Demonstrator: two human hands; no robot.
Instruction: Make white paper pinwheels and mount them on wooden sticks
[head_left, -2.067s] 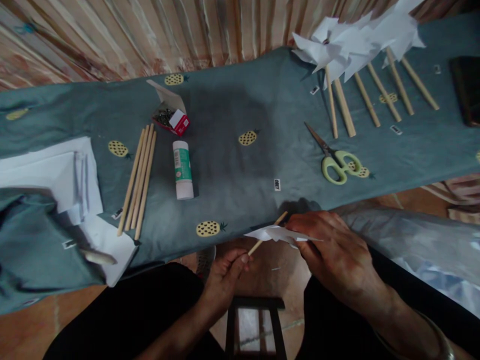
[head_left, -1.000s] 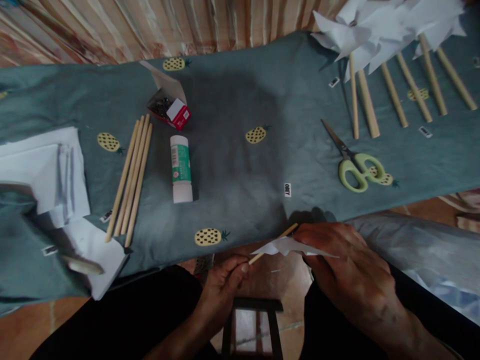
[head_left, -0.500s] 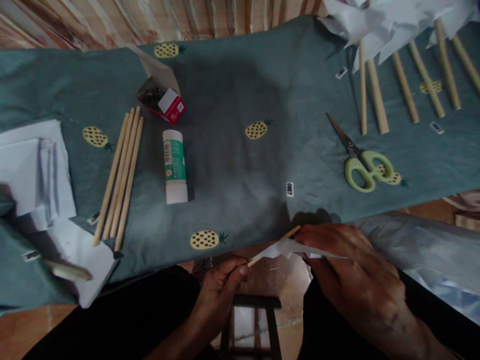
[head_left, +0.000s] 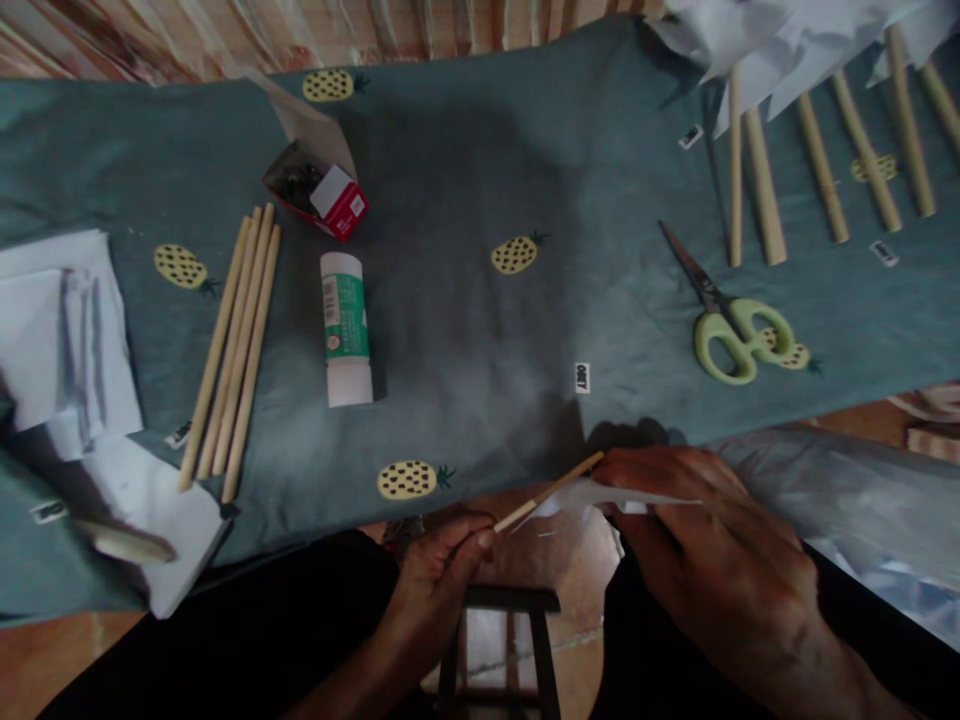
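Observation:
At the near edge of the cloth, my left hand (head_left: 442, 575) pinches the lower end of a thin wooden stick (head_left: 516, 515). My right hand (head_left: 712, 545) is closed on a folded white paper (head_left: 574, 496) that lies along the stick's upper part. Its fingers are curled and partly hidden, and the stick's far tip shows just beside the knuckles. Both hands are over my lap, with the floor visible between them. Closest to my right hand on the cloth are green-handled scissors (head_left: 739, 340).
A glue stick (head_left: 346, 330), an open red-and-white box (head_left: 319, 190) of small dark items and several wooden sticks (head_left: 232, 350) are on the left. White paper sheets (head_left: 67, 340) lie farther left. Paper pinwheels (head_left: 780, 60) on sticks fill the far right.
The paper has tilted slightly in my right hand, so more of the stick shows in front of it. Both hands stay nearly in place; the view has shifted a little.

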